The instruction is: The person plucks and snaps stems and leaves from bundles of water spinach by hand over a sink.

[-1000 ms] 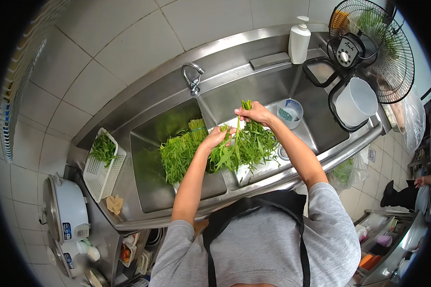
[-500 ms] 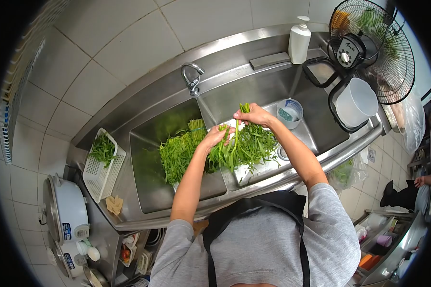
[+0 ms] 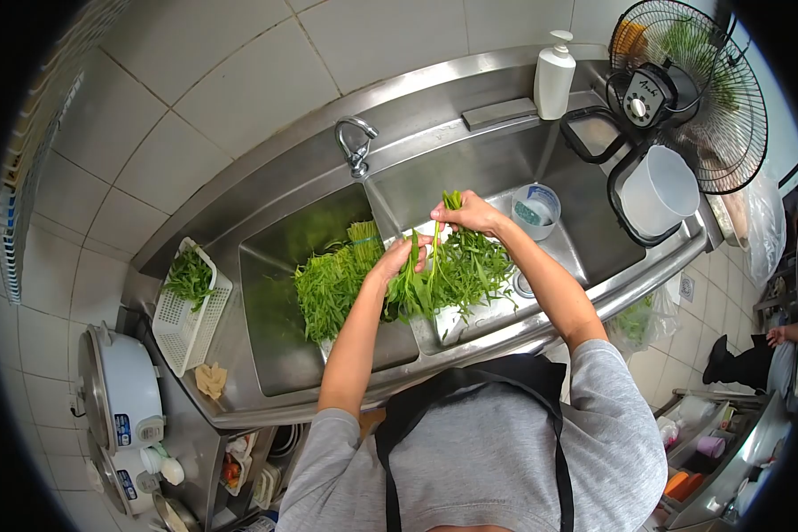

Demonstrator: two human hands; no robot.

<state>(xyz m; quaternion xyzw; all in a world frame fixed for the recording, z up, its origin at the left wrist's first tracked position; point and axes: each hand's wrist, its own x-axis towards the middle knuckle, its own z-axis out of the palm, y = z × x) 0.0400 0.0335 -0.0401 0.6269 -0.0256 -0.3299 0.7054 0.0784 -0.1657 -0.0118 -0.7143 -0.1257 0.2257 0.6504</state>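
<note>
Leafy green stalks (image 3: 435,251), thin pale stems with long narrow leaves, stems up in right hand (image 3: 472,214), left hand (image 3: 401,258) at the foliage, leaves hanging down. Loose greens heap (image 3: 477,273), bright green, leaves spread and overlapping, lies just beside and below the hands, over the right basin (image 3: 452,184). Bundled greens (image 3: 332,285), lying in left basin (image 3: 279,355), blue-green band round aligned stems, cut ends up, leaves fanned toward near side.

The greens (image 3: 474,270) are bright green, the shirt (image 3: 470,443) heathered grey, the apron (image 3: 496,371) plain black.
</note>
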